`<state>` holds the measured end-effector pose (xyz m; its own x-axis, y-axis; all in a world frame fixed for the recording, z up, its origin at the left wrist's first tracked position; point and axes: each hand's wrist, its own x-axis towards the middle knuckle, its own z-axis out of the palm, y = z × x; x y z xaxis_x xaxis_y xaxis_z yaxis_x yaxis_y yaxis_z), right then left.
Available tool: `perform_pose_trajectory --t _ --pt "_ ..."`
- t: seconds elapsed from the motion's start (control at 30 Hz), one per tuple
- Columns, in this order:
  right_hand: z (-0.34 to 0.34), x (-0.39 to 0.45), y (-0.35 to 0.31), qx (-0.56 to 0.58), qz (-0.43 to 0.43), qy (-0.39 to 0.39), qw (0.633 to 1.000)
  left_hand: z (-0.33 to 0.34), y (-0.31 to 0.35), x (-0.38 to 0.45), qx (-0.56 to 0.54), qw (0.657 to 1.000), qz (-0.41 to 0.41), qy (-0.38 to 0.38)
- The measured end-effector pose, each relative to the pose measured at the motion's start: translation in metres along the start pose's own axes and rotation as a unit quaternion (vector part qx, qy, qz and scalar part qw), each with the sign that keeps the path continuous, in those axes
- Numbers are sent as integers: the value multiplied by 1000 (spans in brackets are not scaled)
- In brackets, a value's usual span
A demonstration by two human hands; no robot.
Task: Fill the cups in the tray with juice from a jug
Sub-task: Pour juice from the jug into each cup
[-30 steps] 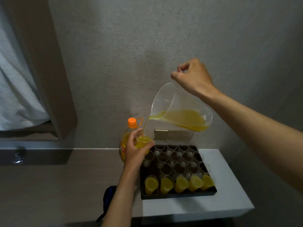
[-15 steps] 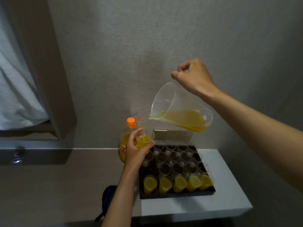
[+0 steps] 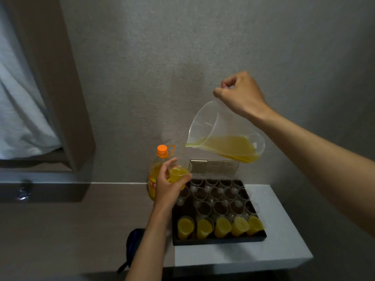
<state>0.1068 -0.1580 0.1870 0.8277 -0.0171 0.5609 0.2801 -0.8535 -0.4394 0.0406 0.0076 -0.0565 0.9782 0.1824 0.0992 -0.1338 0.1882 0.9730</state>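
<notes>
My right hand (image 3: 240,93) grips the handle of a clear plastic jug (image 3: 224,136), tilted with its spout to the left and orange juice pooled in its lower side. My left hand (image 3: 169,184) holds a clear cup (image 3: 179,173) nearly full of juice, below and left of the spout, above the tray's left edge. No stream shows between spout and cup. The black tray (image 3: 219,240) on the white shelf holds several empty clear cups (image 3: 220,194) at the back and a front row of filled cups (image 3: 221,227).
A large juice bottle (image 3: 157,169) with an orange cap stands left of the tray, behind my left hand. Wall sockets (image 3: 221,166) sit behind the tray. The white shelf (image 3: 280,236) ends close to the tray's right. A dark bag (image 3: 133,244) hangs below left.
The view has shifted slightly. The cup in my left hand has dropped a little away from the spout, and the jug stays tilted in about the same place.
</notes>
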Motion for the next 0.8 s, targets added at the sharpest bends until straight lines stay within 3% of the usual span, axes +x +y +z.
perform_pose_trajectory --t 0.8 --pt "-1 4 2 -4 -5 -6 1000 5 3 0 15 1000 -6 -6"
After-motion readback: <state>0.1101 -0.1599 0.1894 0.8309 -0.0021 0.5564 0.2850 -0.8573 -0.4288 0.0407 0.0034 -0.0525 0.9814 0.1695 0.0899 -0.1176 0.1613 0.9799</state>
